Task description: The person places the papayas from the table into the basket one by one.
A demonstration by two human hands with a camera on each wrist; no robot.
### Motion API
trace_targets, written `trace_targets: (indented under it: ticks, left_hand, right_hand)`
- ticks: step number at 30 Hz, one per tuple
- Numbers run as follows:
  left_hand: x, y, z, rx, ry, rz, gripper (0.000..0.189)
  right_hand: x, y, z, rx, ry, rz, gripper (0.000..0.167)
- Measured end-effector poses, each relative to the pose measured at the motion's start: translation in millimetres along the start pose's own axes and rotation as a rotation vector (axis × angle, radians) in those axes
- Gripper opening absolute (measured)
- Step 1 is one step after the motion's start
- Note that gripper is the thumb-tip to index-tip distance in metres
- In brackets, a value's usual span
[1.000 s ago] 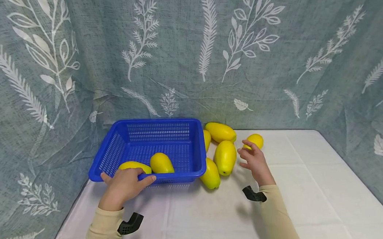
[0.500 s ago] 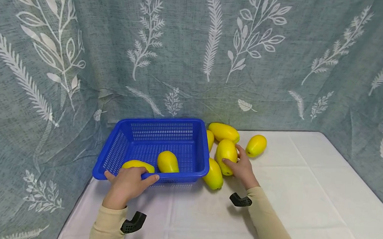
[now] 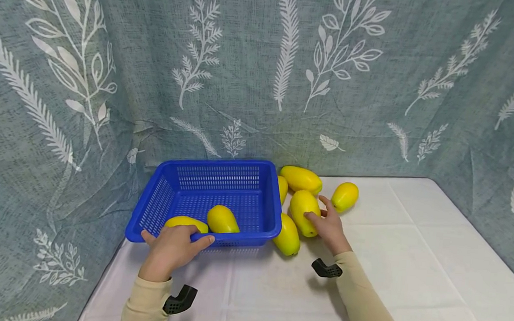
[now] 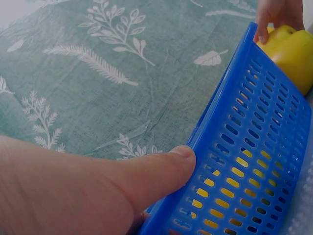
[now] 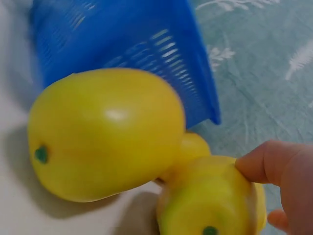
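Note:
My left hand [image 3: 169,251] grips the near rim of a blue plastic basket [image 3: 221,161], thumb [image 4: 166,169] over the outside and the other fingers hidden inside. In the basket lie two yellow mangoes, one upright-looking mango [image 3: 222,220] and one mango [image 3: 187,221] partly behind my hand. To the right, my right hand [image 3: 329,231] stands spread at the side of a large mango [image 3: 302,206] on the table. The thumb [image 5: 257,164] touches that mango, while a fingertip on its other side shows slightly apart from it in the right wrist view.
Against the basket's right wall lies a mango [image 3: 287,236], with a half-hidden mango [image 3: 283,187] farther back. Behind them is a long mango [image 3: 301,179]; a smaller mango [image 3: 345,196] lies to the right. A patterned green curtain [image 3: 244,81] hangs behind the white-covered table [image 3: 414,268].
My right hand moved left from near the small mango to the large one, then drew back a little, its fingers loosening. The large mango shifted slightly. My left hand kept its hold on the basket.

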State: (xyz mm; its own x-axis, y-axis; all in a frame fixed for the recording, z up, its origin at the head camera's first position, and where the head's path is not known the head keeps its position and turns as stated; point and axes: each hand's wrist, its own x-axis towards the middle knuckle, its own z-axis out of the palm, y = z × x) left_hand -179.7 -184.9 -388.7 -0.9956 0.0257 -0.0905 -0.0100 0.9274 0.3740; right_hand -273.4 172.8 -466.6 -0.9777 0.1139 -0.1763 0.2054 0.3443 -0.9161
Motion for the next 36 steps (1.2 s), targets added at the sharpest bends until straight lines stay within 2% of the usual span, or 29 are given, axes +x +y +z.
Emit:
trace_targets:
  ticks: [9, 11, 14, 20, 29, 32, 36]
  left_hand:
    - [0.6, -3.2, -2.9, 0.005, -0.002, -0.007, 0.058]
    - [0.5, -3.9, -3.6, 0.004, 0.003, -0.005, 0.057]
    - [0.6, -5.1, -4.9, 0.003, 0.011, -0.003, 0.055]
    - [-0.3, -7.6, -5.8, 0.005, 0.002, -0.012, 0.056]
    - [-1.3, -5.5, -2.0, 0.018, -0.01, -0.023, 0.054]
    - [-1.5, -3.6, -0.5, 0.015, 0.009, -0.018, 0.054]
    - [-0.8, -2.4, -0.6, 0.009, 0.023, -0.011, 0.054]
  right_hand:
    - [-0.1, -2.6, -7.5, 0.253, -0.053, 0.071, 0.072]
    - [0.1, -3.2, -9.7, 0.268, -0.05, 0.075, 0.072]
    - [0.7, -4.8, -11.2, 0.215, -0.058, 0.071, 0.071]
    - [3.0, -7.9, -1.1, -0.014, -0.122, 0.035, 0.072]
    - [20.3, -22.9, 15.8, -0.303, -0.135, -0.113, 0.083]
    - [23.0, -28.6, 15.8, -0.343, -0.133, -0.123, 0.084]
    - [24.7, -32.7, 11.6, -0.291, -0.139, -0.096, 0.083]
